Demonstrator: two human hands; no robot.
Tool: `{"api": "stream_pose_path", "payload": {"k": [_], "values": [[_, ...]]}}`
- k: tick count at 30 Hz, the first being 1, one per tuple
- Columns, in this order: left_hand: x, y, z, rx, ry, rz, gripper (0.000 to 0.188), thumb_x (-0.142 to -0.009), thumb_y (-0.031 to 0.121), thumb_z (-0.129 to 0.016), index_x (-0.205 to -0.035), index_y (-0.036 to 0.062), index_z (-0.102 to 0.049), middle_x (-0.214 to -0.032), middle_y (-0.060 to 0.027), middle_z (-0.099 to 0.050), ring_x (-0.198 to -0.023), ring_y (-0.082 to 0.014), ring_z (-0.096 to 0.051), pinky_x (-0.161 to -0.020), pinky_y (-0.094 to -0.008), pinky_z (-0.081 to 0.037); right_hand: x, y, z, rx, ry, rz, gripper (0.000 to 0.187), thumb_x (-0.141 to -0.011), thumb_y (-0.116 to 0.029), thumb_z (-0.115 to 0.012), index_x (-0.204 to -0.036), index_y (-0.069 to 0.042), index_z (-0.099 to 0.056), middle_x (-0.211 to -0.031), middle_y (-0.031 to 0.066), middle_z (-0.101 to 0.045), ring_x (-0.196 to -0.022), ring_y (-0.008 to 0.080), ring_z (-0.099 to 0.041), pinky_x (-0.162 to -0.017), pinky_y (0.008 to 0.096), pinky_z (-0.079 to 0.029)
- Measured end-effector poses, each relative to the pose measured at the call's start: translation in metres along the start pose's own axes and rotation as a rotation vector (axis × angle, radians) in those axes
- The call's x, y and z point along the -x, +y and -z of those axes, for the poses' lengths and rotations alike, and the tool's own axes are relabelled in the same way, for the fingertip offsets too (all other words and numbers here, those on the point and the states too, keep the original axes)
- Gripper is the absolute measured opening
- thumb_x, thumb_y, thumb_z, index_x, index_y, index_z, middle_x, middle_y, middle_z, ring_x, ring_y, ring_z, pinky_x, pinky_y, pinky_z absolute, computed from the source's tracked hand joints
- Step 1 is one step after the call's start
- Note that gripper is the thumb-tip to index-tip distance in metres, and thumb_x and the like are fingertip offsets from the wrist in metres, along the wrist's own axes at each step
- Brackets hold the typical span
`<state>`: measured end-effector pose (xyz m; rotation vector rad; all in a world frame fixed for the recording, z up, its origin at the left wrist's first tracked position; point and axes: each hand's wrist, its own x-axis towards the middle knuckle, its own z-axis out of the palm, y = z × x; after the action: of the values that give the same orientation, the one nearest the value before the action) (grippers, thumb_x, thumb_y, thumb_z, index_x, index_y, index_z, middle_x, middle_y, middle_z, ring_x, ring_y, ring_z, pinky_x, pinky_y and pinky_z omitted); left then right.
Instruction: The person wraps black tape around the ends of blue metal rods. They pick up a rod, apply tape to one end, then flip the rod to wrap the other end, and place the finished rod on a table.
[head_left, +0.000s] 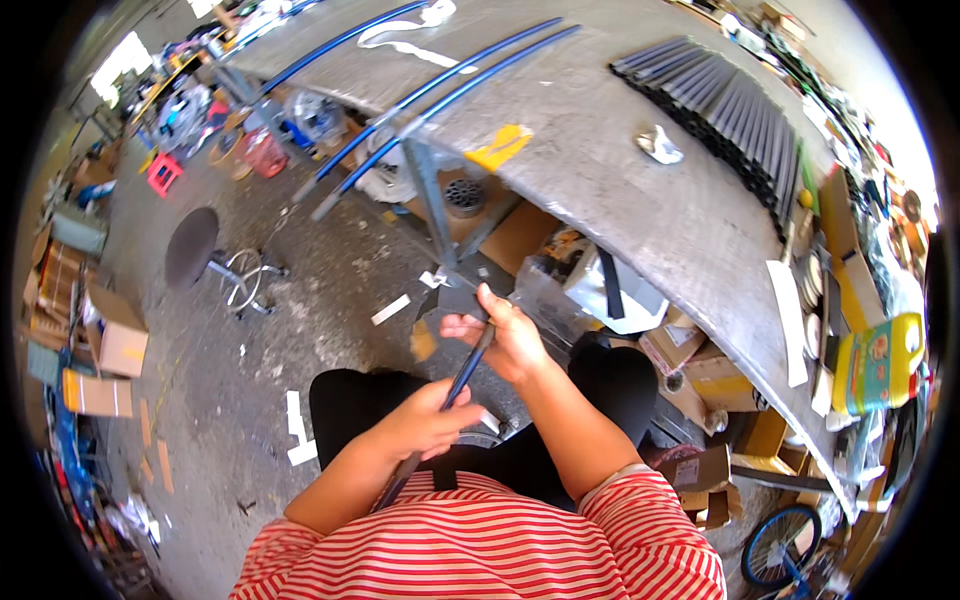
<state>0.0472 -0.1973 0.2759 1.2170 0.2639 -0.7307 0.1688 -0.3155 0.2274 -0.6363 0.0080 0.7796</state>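
Note:
A slim dark blue tube (465, 372) slants between my hands, its lower end running toward my striped shirt. My left hand (425, 418) is closed round its lower part. Higher up, my right hand (510, 340) grips it near the upper end, thumb raised and fingers curled to the left. A small white piece (489, 421) shows beside the left fingers; its kind is unclear. Past my hands is the grey metal table (570, 140). Two long blue tubes (480, 50) with grey ends jut over its left edge, and another blue tube (340, 45) lies farther left.
Many dark tubes (710, 100) lie in a row on the table, near crumpled silver wrapping (659, 145). A yellow jug (880, 365) stands at the right. Cardboard boxes (720, 375) fill the space below the table. A round stool (193, 247) and a red stool (163, 174) stand left.

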Motion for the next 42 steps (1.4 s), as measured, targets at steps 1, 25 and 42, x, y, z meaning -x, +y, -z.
{"api": "stream_pose_path", "payload": {"k": [1, 25, 42], "values": [[-0.003, 0.000, 0.008, 0.563, -0.269, 0.127, 0.027, -0.090, 0.030, -0.048, -0.076, 0.0127, -0.033, -0.045, 0.0065, -0.027, -0.029, -0.0038, -0.030, -0.028, -0.0167, -0.026, -0.003, -0.001, 0.011, 0.053, -0.204, 0.047, 0.046, -0.088, -0.040, -0.048, -0.099, 0.003, -0.057, -0.085, 0.0158, -0.064, -0.086, 0.0308, -0.061, -0.082, 0.0437, -0.046], [0.009, 0.001, 0.017, 0.227, -0.075, -0.051, 0.014, -0.091, 0.019, -0.047, -0.082, 0.0107, -0.041, -0.049, 0.0061, -0.031, -0.034, -0.0042, -0.031, -0.031, -0.0190, -0.026, -0.019, -0.178, -0.071, 0.659, 0.348, 0.435, 0.048, -0.086, -0.043, -0.050, -0.087, 0.004, -0.056, -0.078, 0.0167, -0.065, -0.067, 0.0222, -0.064, -0.059, 0.0308, -0.053], [-0.002, 0.002, 0.039, 0.259, -0.111, -0.058, 0.016, -0.091, 0.022, -0.047, -0.081, 0.0108, -0.040, -0.049, 0.0056, -0.030, -0.033, -0.0048, -0.030, -0.031, -0.0203, -0.025, -0.038, -0.286, 0.033, 2.329, 0.920, 0.849, 0.026, -0.075, -0.033, -0.061, -0.083, -0.010, -0.069, -0.082, 0.0162, -0.064, -0.080, 0.0299, -0.062, -0.074, 0.0366, -0.048]]}}
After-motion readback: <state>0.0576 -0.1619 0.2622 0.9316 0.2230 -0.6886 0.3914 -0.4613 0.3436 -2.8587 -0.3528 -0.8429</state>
